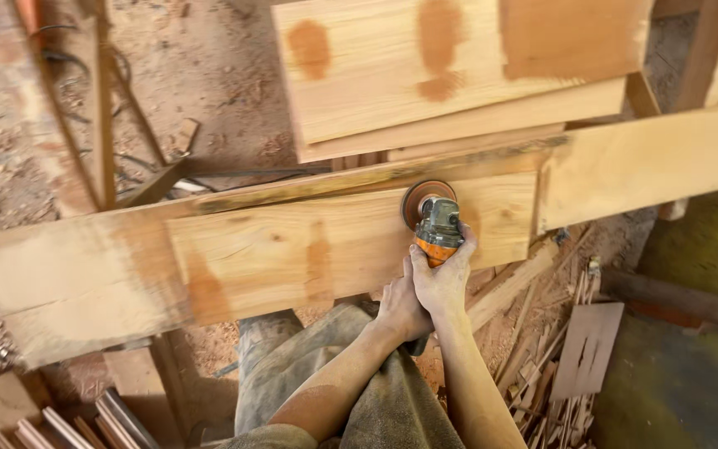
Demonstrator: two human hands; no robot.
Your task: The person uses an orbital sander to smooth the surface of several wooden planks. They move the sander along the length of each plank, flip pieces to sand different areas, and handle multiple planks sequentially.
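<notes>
An orange angle grinder [436,229] is clamped by both the left hand [400,306] and the right hand [445,278] (held close together); the near plank [292,249] could be gouged if the disc [422,198] is tilted.

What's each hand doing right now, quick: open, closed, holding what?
Left hand: closed on the rear of the angle grinder.
Right hand: closed on the grinder body, disc on the plank.

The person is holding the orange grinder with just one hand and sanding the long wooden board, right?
Not quite. The head view shows both hands on the orange grinder: the right hand wraps its body near the head, and the left hand holds it just behind. The rest is right: its sanding disc sits on the long wooden board.
</notes>
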